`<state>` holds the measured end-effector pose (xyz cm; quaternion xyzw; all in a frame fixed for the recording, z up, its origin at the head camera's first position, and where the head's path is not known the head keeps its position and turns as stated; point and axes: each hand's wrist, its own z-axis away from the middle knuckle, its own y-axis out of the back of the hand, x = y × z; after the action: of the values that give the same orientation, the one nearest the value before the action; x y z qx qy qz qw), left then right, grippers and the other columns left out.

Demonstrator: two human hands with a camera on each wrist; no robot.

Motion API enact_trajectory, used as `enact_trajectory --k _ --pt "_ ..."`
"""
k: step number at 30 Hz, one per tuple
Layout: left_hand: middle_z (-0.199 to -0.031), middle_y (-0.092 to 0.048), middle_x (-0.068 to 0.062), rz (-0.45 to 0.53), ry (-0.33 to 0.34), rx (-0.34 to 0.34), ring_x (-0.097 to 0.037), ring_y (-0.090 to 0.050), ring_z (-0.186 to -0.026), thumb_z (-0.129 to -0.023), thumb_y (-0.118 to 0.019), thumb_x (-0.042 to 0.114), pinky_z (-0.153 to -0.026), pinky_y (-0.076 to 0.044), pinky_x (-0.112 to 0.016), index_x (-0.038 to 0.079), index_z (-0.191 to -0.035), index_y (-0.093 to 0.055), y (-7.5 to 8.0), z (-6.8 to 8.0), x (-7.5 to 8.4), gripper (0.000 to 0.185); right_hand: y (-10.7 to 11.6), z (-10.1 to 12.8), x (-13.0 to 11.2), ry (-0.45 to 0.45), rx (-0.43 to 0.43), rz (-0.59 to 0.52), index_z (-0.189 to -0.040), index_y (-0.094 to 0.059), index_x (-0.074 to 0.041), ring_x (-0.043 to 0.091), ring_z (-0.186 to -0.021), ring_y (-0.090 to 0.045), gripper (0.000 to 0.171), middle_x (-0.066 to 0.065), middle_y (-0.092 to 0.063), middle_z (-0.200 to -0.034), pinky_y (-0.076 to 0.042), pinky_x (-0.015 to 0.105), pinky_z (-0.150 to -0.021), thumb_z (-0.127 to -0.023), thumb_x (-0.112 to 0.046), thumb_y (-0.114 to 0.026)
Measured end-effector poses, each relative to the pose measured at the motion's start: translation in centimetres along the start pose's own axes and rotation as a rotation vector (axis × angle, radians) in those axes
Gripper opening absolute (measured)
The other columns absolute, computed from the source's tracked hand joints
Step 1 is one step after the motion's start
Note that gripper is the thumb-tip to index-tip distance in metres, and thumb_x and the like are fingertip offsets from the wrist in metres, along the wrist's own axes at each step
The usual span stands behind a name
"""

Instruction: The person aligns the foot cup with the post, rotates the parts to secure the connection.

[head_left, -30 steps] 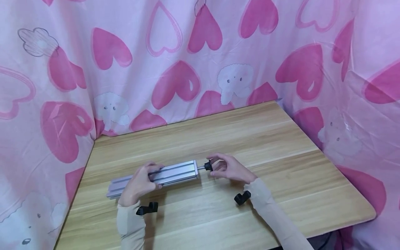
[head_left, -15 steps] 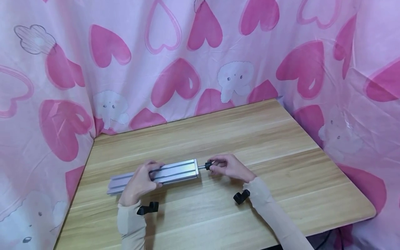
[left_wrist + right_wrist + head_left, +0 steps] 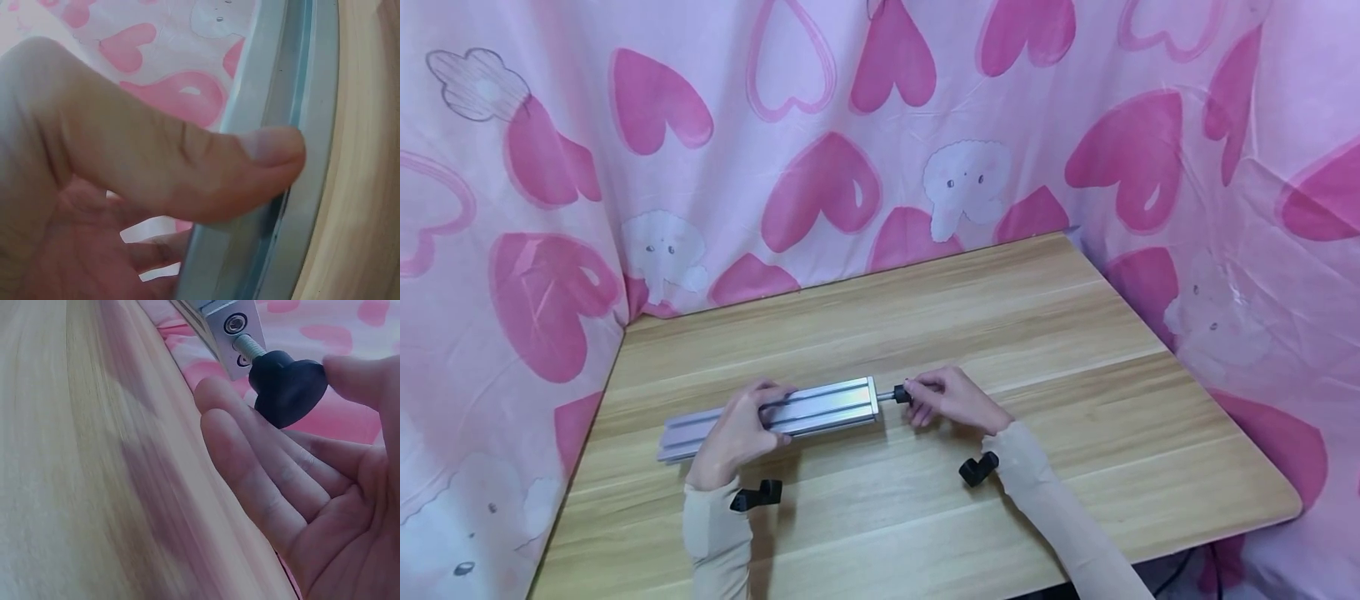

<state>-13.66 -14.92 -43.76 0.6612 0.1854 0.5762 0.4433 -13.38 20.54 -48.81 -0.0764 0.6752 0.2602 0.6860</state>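
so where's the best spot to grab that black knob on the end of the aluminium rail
Probably by its lobed black head, pinched from the rail's right end, thumb on one side and fingertips opposite. The threaded stud is thin and sits close to the aluminium rail, so the wider head offers the better purchase.

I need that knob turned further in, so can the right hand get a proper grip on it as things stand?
Probably yes. The right hand already has its thumb and fingers on the black knob, which sticks out clear of the end of the metal bar, and nothing on the table crowds it.
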Motion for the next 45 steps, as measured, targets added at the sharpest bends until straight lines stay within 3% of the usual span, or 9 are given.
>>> enact_trajectory --k 4,8,13,20,24,29,37,42,45 --pt "-0.132 -0.061 -0.014 0.007 -0.012 0.022 -0.031 -0.058 -0.112 -0.067 -0.083 0.004 -0.096 -0.048 -0.055 0.009 -0.134 -0.066 0.1 0.1 -0.2 0.070 0.1 -0.1 -0.1 0.004 -0.002 0.049 -0.127 -0.062 0.003 0.031 -0.084 -0.073 0.044 0.019 -0.073 -0.104 -0.060 0.039 -0.075 -0.102 -0.033 -0.058" --pt "-0.126 -0.063 -0.011 0.015 -0.058 0.031 -0.027 -0.058 -0.106 -0.066 -0.083 0.003 -0.091 -0.049 -0.047 0.009 -0.132 -0.067 -0.1 -0.3 -0.4 0.069 0.4 0.4 -0.2 0.056 0.032 0.084 -0.142 -0.052 -0.003 0.024 -0.097 -0.071 0.059 0.013 -0.066 -0.120 -0.059 0.033 -0.083 -0.090 -0.018 -0.076" --pt "-0.120 -0.064 -0.007 0.015 -0.071 0.036 -0.023 -0.057 -0.100 -0.064 -0.083 0.000 -0.085 -0.048 -0.039 0.008 -0.131 -0.068 -0.3 -0.4 -0.4 0.068 0.3 0.7 -0.1 0.137 0.044 0.070 -0.134 -0.058 0.003 0.024 -0.099 -0.071 0.052 0.017 -0.069 -0.118 -0.057 0.029 -0.087 -0.086 -0.003 -0.076" --pt "-0.116 -0.063 -0.007 0.021 -0.101 0.013 -0.020 -0.054 -0.093 -0.062 -0.081 -0.002 -0.078 -0.045 -0.032 0.004 -0.131 -0.067 -0.8 -0.6 -0.1 0.070 0.0 1.6 0.6 0.131 0.096 0.133 -0.129 -0.064 0.001 0.019 -0.097 -0.072 0.044 0.013 -0.071 -0.120 -0.057 0.025 -0.086 -0.088 -0.006 -0.076" --pt "-0.117 -0.061 -0.006 0.035 -0.081 -0.008 -0.020 -0.053 -0.093 -0.065 -0.081 -0.003 -0.077 -0.046 -0.030 0.003 -0.132 -0.065 -0.3 -0.7 0.0 0.070 0.1 1.3 0.8 0.150 0.100 0.140 -0.128 -0.066 -0.001 0.018 -0.096 -0.072 0.042 0.012 -0.073 -0.117 -0.057 0.025 -0.085 -0.089 -0.009 -0.076" --pt "-0.118 -0.059 -0.005 0.040 -0.060 -0.033 -0.020 -0.053 -0.094 -0.065 -0.081 -0.006 -0.081 -0.048 -0.034 0.003 -0.132 -0.064 0.0 -0.9 0.1 0.070 0.2 1.1 0.6 0.109 0.096 0.147 -0.133 -0.064 0.000 0.016 -0.097 -0.072 0.048 0.015 -0.072 -0.118 -0.056 0.024 -0.087 -0.091 -0.020 -0.075" --pt "-0.119 -0.059 -0.007 0.016 -0.162 -0.097 -0.023 -0.055 -0.106 -0.063 -0.081 0.000 -0.096 -0.049 -0.048 0.003 -0.130 -0.063 -1.3 -2.4 0.9 0.069 1.2 3.4 1.5 0.034 0.129 0.136 -0.135 -0.060 0.004 0.018 -0.101 -0.073 0.051 0.023 -0.069 -0.123 -0.054 0.020 -0.087 -0.094 -0.024 -0.071" --pt "-0.122 -0.058 -0.006 0.027 -0.106 -0.074 -0.024 -0.055 -0.107 -0.064 -0.081 -0.003 -0.097 -0.049 -0.050 0.006 -0.130 -0.063 -0.5 -1.7 0.5 0.069 0.9 2.1 1.0 0.022 0.071 0.072 -0.138 -0.056 0.006 0.024 -0.101 -0.074 0.056 0.023 -0.069 -0.123 -0.054 0.022 -0.089 -0.097 -0.029 -0.068" --pt "-0.123 -0.058 -0.006 0.022 -0.079 -0.048 -0.023 -0.055 -0.107 -0.065 -0.081 -0.003 -0.096 -0.049 -0.048 0.005 -0.130 -0.062 0.2 -0.8 -0.2 0.069 0.3 0.7 0.6 0.037 0.016 0.059 -0.137 -0.055 0.011 0.027 -0.094 -0.075 0.054 0.024 -0.072 -0.114 -0.057 0.025 -0.086 -0.100 -0.028 -0.062"
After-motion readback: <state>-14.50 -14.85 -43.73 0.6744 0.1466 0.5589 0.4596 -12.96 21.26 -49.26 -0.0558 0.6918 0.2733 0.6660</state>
